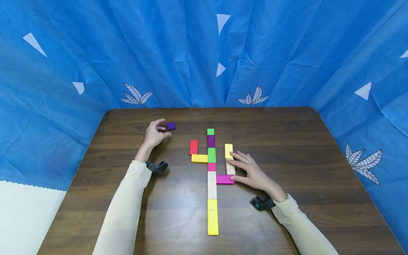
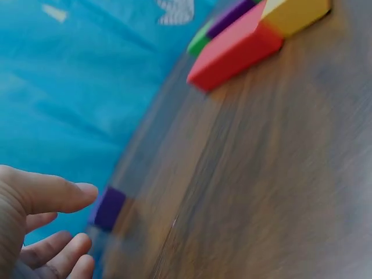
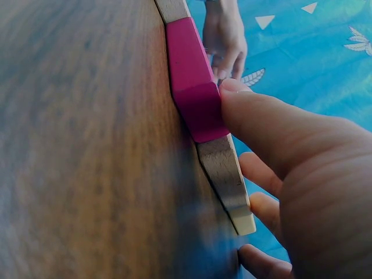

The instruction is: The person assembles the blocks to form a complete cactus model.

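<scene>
Near the far left of the table, my left hand [image 1: 155, 134] reaches toward a small purple block [image 1: 171, 126], thumb and fingers spread apart just beside it. In the left wrist view a gap shows between the thumb and fingers, with the purple block [image 2: 108, 209] just past their tips. My right hand [image 1: 253, 173] rests at the right branch of a block layout. Its thumb [image 3: 250, 104] touches the end of a magenta block [image 1: 224, 180]. The other fingers extend over a plain wooden block [image 1: 230, 170] and a pale yellow block [image 1: 228, 149], which form a line away from me.
A straight column runs up the table: yellow block [image 1: 213, 216], plain wooden block [image 1: 211, 185], pink block [image 1: 211, 166], green block [image 1: 211, 155], dark purple block [image 1: 211, 141], small green block [image 1: 210, 131]. Left of it lie an orange-yellow block [image 1: 199, 158] and a red block [image 1: 193, 147]. Blue curtain [image 1: 204, 53] hangs behind.
</scene>
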`<state>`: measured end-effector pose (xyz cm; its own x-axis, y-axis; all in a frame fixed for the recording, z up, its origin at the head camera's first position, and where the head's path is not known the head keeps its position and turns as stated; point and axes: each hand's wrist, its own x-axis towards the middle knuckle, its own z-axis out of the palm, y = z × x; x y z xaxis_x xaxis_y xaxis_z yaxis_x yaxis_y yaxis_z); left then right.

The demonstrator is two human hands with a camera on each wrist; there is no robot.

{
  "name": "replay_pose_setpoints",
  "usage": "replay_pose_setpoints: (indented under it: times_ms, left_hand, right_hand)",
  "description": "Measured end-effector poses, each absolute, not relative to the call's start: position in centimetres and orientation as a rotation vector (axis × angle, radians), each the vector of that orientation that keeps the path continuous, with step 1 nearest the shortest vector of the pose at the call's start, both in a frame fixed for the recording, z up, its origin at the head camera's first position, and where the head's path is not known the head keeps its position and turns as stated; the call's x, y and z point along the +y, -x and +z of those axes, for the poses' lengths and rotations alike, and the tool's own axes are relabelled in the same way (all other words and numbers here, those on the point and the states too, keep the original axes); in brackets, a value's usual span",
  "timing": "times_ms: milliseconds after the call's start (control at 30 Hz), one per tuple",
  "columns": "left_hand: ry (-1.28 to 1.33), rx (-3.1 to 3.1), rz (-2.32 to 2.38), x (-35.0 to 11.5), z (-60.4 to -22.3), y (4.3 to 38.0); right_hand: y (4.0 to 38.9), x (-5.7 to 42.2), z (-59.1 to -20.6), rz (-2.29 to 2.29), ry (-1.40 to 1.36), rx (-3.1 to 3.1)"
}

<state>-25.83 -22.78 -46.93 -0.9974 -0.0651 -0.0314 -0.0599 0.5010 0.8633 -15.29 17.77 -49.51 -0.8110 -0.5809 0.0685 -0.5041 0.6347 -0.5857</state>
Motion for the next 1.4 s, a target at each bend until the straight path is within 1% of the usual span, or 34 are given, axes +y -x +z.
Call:
replay_pose_setpoints:
  times_ms: [200, 400, 1000, 1400]
  left_hand:
    - [-0.153, -2.784, -1.570, -23.5, -47.4, 27.3]
    - [-0.169, -2.757, -1.638, -23.5, -47.8, 28.0]
    - [-0.125, -2.721, -1.493, -23.4, -48.9, 28.1]
    - [-0.097, -2.742, -1.455, -23.2, -48.5, 27.9]
  right_hand:
    - [15.3, 17.7, -49.5, -0.927, 0.942, 2.730]
    - [15.3, 17.7, -49.5, -0.923, 0.934, 2.735]
    - [15.2, 17.8, -49.6, -0.905, 0.918, 2.740]
    - [15.3, 17.9, -49.6, -0.915, 0.941, 2.738]
